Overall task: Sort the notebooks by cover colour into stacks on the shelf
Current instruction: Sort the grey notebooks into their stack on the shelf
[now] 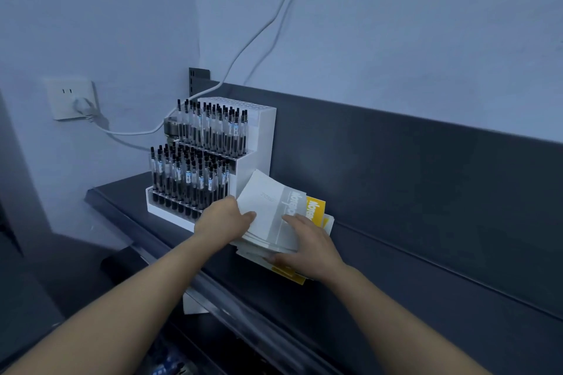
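left hand pinches the grey notebooks at their left edge, right hand lies flat on top; probably light, floppy, slippery, best supported underneath.

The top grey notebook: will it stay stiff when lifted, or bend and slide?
Probably floppy: the grey notebook bows upward where the left hand grips its edge. Likely slippery too: the pile beneath lies fanned out.
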`<state>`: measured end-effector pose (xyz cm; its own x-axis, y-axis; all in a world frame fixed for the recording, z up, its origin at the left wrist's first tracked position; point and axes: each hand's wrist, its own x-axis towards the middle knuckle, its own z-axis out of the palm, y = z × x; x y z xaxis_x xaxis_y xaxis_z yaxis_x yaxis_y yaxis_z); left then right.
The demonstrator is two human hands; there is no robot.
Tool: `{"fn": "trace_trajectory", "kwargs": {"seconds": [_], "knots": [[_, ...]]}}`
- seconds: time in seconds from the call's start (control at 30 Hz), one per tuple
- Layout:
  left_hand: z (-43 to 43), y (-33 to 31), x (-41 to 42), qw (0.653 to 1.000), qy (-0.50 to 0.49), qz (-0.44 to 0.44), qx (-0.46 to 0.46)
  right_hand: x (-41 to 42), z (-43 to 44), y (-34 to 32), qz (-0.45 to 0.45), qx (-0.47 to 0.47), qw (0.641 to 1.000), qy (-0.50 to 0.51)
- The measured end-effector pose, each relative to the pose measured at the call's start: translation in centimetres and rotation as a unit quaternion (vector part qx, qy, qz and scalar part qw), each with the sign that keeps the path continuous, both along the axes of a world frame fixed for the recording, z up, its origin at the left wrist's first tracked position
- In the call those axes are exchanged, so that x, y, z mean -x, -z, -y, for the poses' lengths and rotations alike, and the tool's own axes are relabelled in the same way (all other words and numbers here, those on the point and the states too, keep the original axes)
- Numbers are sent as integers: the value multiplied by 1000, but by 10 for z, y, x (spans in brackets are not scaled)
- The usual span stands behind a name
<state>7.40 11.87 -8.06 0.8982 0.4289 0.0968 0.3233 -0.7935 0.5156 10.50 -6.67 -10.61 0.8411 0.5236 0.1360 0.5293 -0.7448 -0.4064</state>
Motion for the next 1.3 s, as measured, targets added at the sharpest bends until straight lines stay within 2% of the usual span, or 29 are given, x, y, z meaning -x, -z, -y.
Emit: {"fn": "trace_trajectory", "kwargs": {"seconds": [0.1,0.23,0.3,0.37,0.43,0.53,0.67,0.77,0.83,1.1,1.3], "knots": [[-1,0,2,998,-3,-8,58,3,-1,0,3,-18,1000,-15],[-5,1,8,978,-6,32,208,12,0,1,-13,-91,995,22],[-4,0,13,969,-11,64,238,16,1,0,-4,-119,991,60],[-2,-1,17,957,-8,94,273,20,4,0,-17,-97,991,95],[-1,-1,20,946,-8,113,303,24,7,0,-11,-79,991,104],[2,-1,27,933,-8,136,333,34,12,-3,0,-111,988,110],[18,-5,40,920,4,157,359,46,19,-8,-41,-173,976,128],[34,-6,51,909,28,169,380,54,27,-6,-105,-304,937,133],[47,-5,58,901,47,178,393,64,36,-5,-110,-350,918,151],[110,8,87,908,115,208,346,107,92,4,-11,-380,898,222],[178,16,113,910,140,231,314,146,159,2,40,-365,902,226]]}}
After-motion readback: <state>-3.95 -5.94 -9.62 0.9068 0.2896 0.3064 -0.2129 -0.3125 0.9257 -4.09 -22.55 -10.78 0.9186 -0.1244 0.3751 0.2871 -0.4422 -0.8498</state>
